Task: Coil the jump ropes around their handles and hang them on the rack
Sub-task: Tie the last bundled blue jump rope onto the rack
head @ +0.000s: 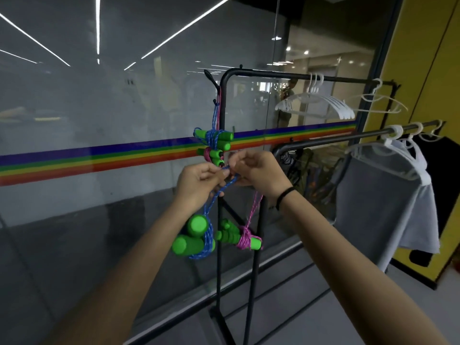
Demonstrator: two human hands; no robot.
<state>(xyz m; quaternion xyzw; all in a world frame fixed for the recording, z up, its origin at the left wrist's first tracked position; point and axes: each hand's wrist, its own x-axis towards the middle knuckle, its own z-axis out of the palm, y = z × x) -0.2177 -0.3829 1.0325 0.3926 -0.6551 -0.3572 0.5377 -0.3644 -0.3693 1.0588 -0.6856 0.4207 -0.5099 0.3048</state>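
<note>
Our left hand (199, 181) was pinched shut on the blue rope (225, 189), and our right hand (257, 170) was closed on the pink rope (256, 204), both meeting right in front of the rack's black upright post (222, 105). Each rope's bundle dangled below its hand: the blue-wrapped green handles (193, 236) under the left, the pink-wrapped handles (237, 239) under the right. Looked like we had the loose loops up at finger level so we could sort them out before lifting them onto a hook, with the weight of the handles keeping the cords taut.

Two bundles were already up there, a blue-coiled pair (215, 138) and a pink one (214, 155) just under it, both strung from the little side peg (216, 102) near the top of the post. So about half done, we'd guess.

Room-wise, that peg looked pretty crowded. The hung handles sat just above our knuckles, so lifting straight up could bump them. The glass wall (99, 108) was close behind the post, while the side with the white hangers (316, 105) was much more open.
</note>
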